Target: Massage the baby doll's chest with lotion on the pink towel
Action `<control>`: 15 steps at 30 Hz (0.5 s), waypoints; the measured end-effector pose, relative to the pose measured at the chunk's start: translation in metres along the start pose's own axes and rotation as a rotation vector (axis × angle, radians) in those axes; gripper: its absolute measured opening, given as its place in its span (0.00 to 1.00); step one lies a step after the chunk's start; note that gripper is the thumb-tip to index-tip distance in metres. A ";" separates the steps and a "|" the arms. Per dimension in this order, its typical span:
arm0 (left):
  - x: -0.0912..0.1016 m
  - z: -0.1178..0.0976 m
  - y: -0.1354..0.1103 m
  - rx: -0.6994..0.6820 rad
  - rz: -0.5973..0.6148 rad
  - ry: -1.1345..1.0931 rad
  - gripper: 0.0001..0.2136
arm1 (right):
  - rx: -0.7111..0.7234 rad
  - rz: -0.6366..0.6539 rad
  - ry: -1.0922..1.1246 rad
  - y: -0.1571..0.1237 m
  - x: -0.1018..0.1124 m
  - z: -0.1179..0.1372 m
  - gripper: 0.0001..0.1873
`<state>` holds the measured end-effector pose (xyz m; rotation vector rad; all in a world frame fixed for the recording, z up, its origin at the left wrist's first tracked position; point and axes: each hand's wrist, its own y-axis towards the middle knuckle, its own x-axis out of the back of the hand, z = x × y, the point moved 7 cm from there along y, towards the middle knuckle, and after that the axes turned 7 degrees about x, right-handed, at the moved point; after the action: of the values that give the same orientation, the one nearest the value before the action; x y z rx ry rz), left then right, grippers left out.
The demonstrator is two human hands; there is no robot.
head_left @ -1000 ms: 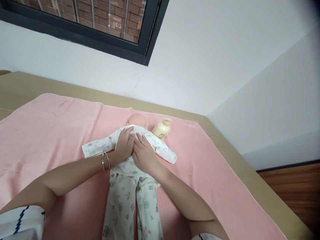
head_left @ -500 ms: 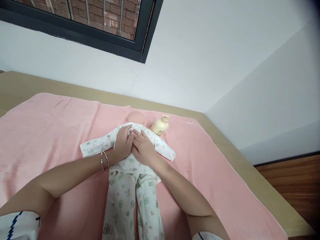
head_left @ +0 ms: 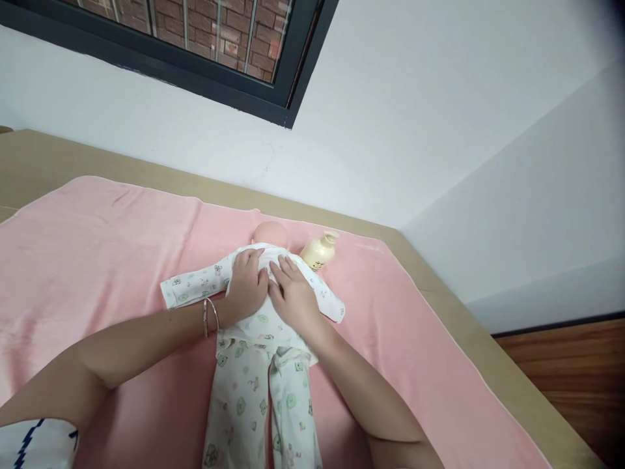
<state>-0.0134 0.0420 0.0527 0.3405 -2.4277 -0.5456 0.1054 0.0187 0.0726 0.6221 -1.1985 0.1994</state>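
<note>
A baby doll [head_left: 271, 232] lies on its back on a pink blanket [head_left: 97, 247], dressed in a white printed suit [head_left: 258, 384] with small green figures. My left hand [head_left: 247, 283], with bangles on the wrist, rests flat on the doll's chest, fingers stretched out. My right hand [head_left: 294, 296] lies flat beside it on the chest, fingers apart. The two hands sit a little apart, with a strip of the suit showing between them. Neither hand grips anything.
A cream pump bottle [head_left: 319, 251] lies on the blanket just right of the doll's head. The blanket covers a tan table [head_left: 449, 286] set against a white wall under a dark-framed window [head_left: 288, 98]. Wooden floor [head_left: 561, 371] lies to the right.
My hands have slid slightly apart on the doll's chest; earlier they touched at the middle. The view shifted a little.
</note>
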 end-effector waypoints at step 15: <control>-0.013 -0.001 0.012 -0.146 0.121 0.304 0.20 | -0.085 0.062 -0.091 0.002 0.002 -0.008 0.29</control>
<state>-0.0047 0.0573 0.0523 0.1971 -2.0878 -0.5694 0.1120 0.0242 0.0736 0.5247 -1.3077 0.1728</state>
